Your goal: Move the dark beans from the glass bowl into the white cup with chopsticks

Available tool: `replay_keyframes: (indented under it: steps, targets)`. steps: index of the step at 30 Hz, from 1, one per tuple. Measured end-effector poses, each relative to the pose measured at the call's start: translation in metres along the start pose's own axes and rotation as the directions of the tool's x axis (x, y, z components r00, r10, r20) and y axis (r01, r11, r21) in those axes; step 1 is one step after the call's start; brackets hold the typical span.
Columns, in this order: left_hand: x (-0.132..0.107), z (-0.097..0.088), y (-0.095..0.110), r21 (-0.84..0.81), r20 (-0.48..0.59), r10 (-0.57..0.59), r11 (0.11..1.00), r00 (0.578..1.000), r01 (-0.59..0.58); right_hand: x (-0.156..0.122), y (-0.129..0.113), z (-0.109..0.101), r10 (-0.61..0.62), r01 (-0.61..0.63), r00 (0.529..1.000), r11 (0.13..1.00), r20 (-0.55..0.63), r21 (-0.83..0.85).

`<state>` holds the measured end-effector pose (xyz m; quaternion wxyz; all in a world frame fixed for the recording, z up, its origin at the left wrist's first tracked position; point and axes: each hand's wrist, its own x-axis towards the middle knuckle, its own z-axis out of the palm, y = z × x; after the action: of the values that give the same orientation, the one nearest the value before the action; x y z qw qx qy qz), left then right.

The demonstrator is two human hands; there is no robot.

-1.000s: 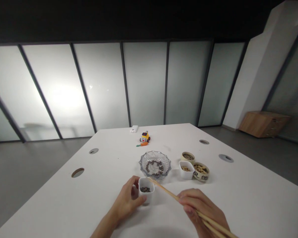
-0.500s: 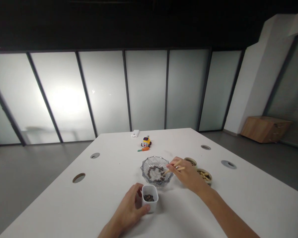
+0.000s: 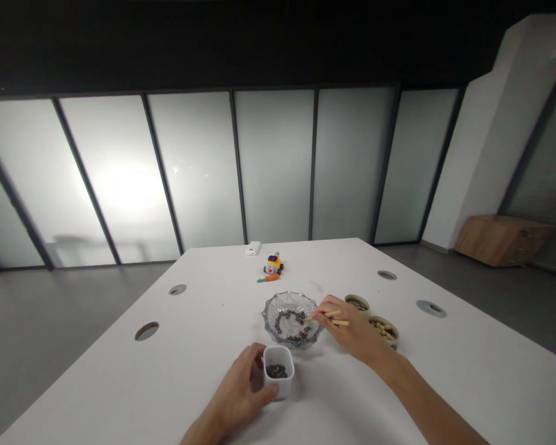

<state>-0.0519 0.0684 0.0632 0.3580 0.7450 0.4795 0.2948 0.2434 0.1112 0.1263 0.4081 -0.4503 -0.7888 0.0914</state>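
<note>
My left hand [image 3: 241,390] is closed around the near left side of a small white square cup [image 3: 285,386], thumb in front and fingers behind. Dark bean-like pieces [image 3: 277,371] lie in the bottom of that cup. In my right hand [image 3: 347,327] is a pair of light wooden chopsticks [image 3: 333,314], their tips over the right side of a clear scalloped glass bowl [image 3: 269,321]. Small dark brown pieces [image 3: 285,316] form a rough ring inside the bowl. Whether the tips pinch a piece is too small to tell.
Right of the bowl, partly behind my right hand, stand two round dishes, one with peanuts [image 3: 383,329], the other [image 3: 358,301] with dark contents. Farther back lie a toy carrot [image 3: 269,279], a yellow toy vehicle [image 3: 274,264] and a white device [image 3: 253,248]. Cable holes [image 3: 147,331] pierce the white table [image 3: 167,383].
My right hand has shifted slightly, and the chopsticks now lie flatter, with their tips a little higher over the bowl's right side. My left hand stays on the cup.
</note>
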Motion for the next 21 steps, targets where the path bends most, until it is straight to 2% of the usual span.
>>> replay_keyframes:
  steps: [3, 9, 13, 21]
  targets:
    - [0.000, 0.000, 0.000, 0.002, -0.001, -0.011, 1.000, 1.000, 0.011, 0.001, -0.002, -0.003, -0.002, 0.000, 0.998, 1.000, 0.058, 0.031]
    - [0.000, 0.000, -0.002, 0.000, 0.006, -0.010, 1.000, 1.000, 0.010, 0.004, -0.002, 0.001, 0.015, -0.013, 1.000, 0.990, -0.012, 0.141]
    - [0.000, 0.000, -0.002, -0.015, 0.005, -0.010, 1.000, 1.000, 0.010, 0.002, 0.004, 0.006, 0.037, -0.036, 0.999, 0.993, -0.002, 0.110]
    - [0.001, 0.000, 0.000, -0.053, 0.004, -0.002, 0.999, 1.000, 0.002, 0.001, 0.005, 0.008, 0.000, -0.002, 1.000, 0.998, 0.030, 0.057]
